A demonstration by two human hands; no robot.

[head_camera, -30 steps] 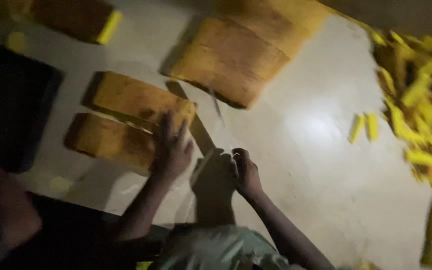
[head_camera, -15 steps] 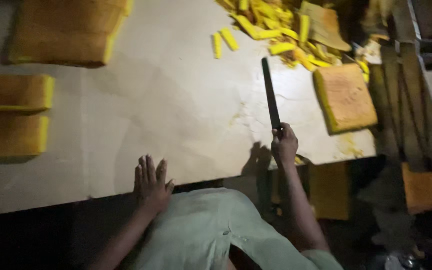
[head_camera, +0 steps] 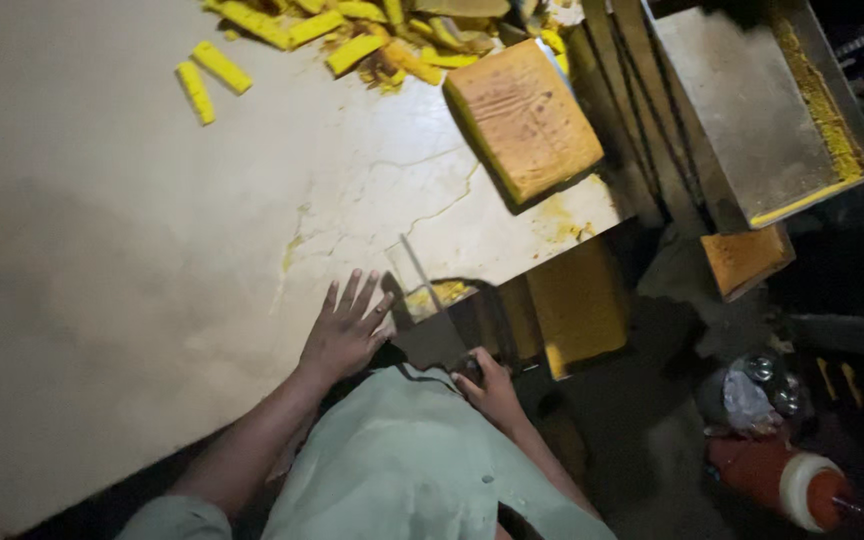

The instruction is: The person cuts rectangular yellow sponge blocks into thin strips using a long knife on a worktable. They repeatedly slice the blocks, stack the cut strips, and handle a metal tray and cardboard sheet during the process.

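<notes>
My left hand [head_camera: 344, 335] lies flat, fingers spread, on the pale table [head_camera: 132, 250] near its front edge. My right hand [head_camera: 492, 388] is closed on the dark handle of a long knife [head_camera: 430, 300] just off the table's edge. The blade lies low over the table corner and points away from me, close beside my left hand's fingertips. A brown-topped yellow cake slab [head_camera: 524, 120] rests further back on the table's right side, clear of both hands.
Several cut yellow cake strips [head_camera: 352, 35] are heaped at the table's far edge. A metal tray [head_camera: 752, 110] with yellow crumbs stands to the right. Below the table edge sit another yellow slab [head_camera: 577, 305], a smaller piece [head_camera: 747, 260] and an orange cylinder [head_camera: 782, 480].
The knife was held out over the table; my right hand has now drawn it back to the front edge. My left hand sits closer to the blade. The view has shifted right.
</notes>
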